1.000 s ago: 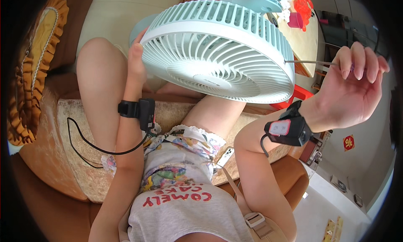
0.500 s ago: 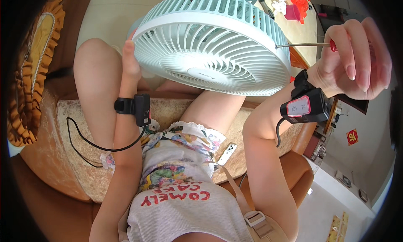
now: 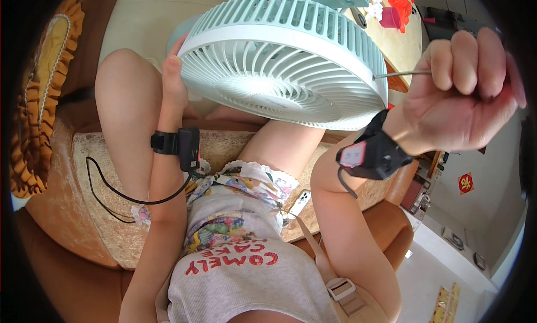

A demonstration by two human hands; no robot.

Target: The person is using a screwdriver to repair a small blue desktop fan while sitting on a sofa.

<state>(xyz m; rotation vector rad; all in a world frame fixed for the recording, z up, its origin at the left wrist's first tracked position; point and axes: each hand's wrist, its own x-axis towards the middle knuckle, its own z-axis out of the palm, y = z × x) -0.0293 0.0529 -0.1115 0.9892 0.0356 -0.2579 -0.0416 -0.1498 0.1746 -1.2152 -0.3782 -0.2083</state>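
A round light-blue fan point(image 3: 285, 93), its white front grille tilted toward me, is held up above my knees. My left hand point(image 3: 175, 79) grips the rim at its left side, thumb in front and the other fingers mostly hidden behind the housing. On the right, my right hand point(image 3: 467, 90) is closed around a screwdriver point(image 3: 404, 74). Only its thin metal shaft shows; the handle is hidden in the fist. The tip of the shaft meets the edge of the fan's rim. A black device is strapped to each wrist.
A white phone point(image 3: 299, 204) lies on the tan couch cover point(image 3: 120, 172) by my thigh. A black cable point(image 3: 126, 197) loops from my left wrist device. Behind the fan, a table point(image 3: 405, 48) holds a pink cup point(image 3: 390, 18) and red and white items.
My right hand has turned, so the wrist faces me and the red screwdriver handle is covered by the fingers. The fan has shifted very slightly; my left hand keeps its grip.
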